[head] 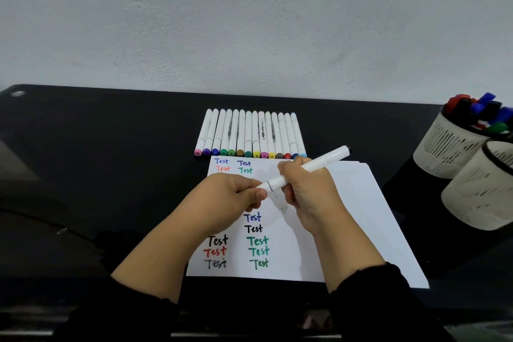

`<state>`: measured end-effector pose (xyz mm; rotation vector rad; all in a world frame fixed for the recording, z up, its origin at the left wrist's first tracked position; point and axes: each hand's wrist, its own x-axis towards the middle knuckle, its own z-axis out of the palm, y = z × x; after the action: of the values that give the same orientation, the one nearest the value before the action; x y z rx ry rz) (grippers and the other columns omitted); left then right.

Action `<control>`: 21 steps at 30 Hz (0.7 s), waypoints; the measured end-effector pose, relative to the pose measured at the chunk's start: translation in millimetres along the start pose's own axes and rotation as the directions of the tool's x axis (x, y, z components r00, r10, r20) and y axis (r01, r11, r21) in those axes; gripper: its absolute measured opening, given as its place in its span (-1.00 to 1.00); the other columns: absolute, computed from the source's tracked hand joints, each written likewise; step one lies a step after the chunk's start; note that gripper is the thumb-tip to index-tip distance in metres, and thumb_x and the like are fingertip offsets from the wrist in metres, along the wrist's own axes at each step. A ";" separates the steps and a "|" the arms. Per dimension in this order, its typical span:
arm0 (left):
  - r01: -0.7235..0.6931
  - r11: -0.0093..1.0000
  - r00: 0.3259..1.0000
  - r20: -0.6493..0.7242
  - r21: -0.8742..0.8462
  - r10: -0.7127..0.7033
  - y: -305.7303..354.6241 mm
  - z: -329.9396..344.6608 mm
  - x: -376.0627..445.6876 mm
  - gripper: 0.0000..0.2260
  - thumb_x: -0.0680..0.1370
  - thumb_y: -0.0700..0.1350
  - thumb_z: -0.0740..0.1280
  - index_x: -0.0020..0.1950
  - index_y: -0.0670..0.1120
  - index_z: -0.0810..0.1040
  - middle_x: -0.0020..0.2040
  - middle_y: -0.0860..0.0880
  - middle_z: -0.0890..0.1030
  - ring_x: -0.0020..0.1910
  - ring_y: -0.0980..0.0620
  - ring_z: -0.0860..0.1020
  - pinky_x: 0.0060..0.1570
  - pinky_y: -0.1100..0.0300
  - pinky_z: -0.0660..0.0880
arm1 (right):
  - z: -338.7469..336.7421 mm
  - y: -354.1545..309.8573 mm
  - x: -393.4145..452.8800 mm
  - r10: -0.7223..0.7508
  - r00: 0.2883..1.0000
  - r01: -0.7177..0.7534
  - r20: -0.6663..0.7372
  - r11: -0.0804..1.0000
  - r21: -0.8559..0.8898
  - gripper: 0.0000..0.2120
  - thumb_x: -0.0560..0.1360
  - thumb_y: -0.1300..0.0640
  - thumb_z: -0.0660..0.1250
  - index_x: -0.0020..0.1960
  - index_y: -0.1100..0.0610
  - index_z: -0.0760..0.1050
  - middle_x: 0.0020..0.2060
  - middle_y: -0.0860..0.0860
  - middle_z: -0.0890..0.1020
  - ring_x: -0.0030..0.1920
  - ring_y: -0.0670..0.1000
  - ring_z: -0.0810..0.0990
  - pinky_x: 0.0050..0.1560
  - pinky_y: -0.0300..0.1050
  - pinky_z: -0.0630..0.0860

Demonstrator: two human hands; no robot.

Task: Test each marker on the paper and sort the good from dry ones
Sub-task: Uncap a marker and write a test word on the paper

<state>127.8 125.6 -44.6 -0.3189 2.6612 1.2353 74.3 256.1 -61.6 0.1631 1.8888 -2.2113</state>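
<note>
Well, over the paper [347, 219] at the desk's [111, 175] near edge, both hands grip 1 white marker [311, 168] — left hand [236, 193] pinching its lower end (cap side), right hand [308, 189] wrapped round the barrel.

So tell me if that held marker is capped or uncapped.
Cannot tell: the left hand covers the white marker's near end; the far end looks capped.
</note>
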 end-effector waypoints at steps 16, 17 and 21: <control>0.047 0.992 0.996 -0.073 -0.118 -0.056 -15.2 -15.7 -2.4 -0.74 0.51 0.09 0.30 0.16 0.07 0.58 -0.23 0.18 0.61 -0.16 0.26 0.54 -0.20 0.35 0.37 | -26.8 -5.3 17.6 0.051 0.987 -0.037 -0.151 0.995 0.092 -0.82 0.48 0.29 0.23 -0.26 0.11 0.34 -0.52 0.00 0.28 -0.56 -0.13 0.20 -0.53 -0.28 0.14; 0.048 0.992 0.995 -0.082 -0.113 -0.057 -14.1 -12.1 -0.8 -0.69 0.51 0.09 0.30 0.23 0.08 0.54 -0.20 0.21 0.59 -0.15 0.29 0.50 -0.15 0.33 0.36 | -24.6 -4.3 16.3 0.053 0.989 -0.041 -0.138 0.995 0.091 -0.84 0.48 0.28 0.24 -0.25 0.13 0.36 -0.55 -0.01 0.29 -0.57 -0.13 0.19 -0.54 -0.28 0.14; 0.047 0.992 0.988 -0.142 -0.121 -0.064 -16.7 -5.6 1.2 -0.64 0.50 0.11 0.32 0.28 0.12 0.50 0.15 0.14 0.58 0.13 0.18 0.45 0.04 0.26 0.28 | -22.8 -8.7 13.1 0.039 0.986 -0.028 -0.165 0.997 0.068 -0.83 0.52 0.17 0.28 -0.24 0.15 0.45 -0.58 -0.02 0.37 -0.57 -0.12 0.24 -0.53 -0.27 0.19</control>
<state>130.8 110.7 -53.6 -0.5164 2.6837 1.4044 58.1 278.5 -60.0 0.3993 1.8805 -2.3022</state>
